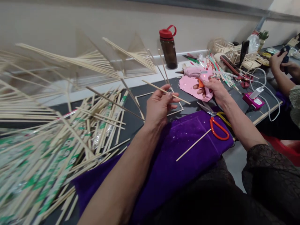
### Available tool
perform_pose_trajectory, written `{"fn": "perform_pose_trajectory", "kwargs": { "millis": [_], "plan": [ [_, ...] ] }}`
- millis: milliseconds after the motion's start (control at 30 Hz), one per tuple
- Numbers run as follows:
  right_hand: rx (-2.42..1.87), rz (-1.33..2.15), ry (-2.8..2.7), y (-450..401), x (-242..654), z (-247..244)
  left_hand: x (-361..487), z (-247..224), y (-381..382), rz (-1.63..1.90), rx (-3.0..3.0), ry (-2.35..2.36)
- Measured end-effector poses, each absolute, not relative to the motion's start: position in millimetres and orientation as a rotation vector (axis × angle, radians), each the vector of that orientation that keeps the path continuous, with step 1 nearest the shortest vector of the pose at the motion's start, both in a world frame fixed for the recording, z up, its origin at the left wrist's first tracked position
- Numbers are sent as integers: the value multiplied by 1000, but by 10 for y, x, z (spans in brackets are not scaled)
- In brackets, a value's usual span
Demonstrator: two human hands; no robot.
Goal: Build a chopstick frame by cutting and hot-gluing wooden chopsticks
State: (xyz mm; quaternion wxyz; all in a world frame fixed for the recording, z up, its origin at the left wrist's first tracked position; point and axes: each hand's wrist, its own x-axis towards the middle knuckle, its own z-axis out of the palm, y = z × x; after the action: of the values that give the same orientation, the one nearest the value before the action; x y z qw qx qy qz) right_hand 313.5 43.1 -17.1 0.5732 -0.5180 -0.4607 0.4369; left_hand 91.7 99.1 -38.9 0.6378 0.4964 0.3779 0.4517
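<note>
Between the thumb and fingers of my left hand (160, 103) is a thin wooden stick (180, 98), slanting down to the right. My right hand (217, 89) is wrapped round the handle of a pink glue gun (193, 72) with an orange trigger; its nozzle points left over a pink sheet (187, 84). Behind my left hand, a frame of sticks (150, 93) lies on the dark table. Scissors with an orange and a yellow handle loop (219, 132) rest on a purple cloth (187, 175), with a loose stick (193, 145) beside them.
Piled sticks and green-white wrappers (58, 159) cover the left. Twisted stick structures (93, 61) stand behind them. A red-lidded bottle (168, 47) is by the wall. A purple power box (253, 100) with white cable sits right; beyond it, another person's hand (277, 62) holds a dark object.
</note>
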Motion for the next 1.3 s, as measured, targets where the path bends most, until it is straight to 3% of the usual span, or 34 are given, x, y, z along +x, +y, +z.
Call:
{"fn": "perform_pose_trajectory", "kwargs": {
  "millis": [233, 1300],
  "plan": [
    [-1239, 1164, -1222, 256, 3199, -293, 837, -508, 1049, 1055, 1045, 904],
    [-1497, 986, -1438, 221, 3153, -233, 864, -599, 1152, 1160, 964, 999]
  ]
}}
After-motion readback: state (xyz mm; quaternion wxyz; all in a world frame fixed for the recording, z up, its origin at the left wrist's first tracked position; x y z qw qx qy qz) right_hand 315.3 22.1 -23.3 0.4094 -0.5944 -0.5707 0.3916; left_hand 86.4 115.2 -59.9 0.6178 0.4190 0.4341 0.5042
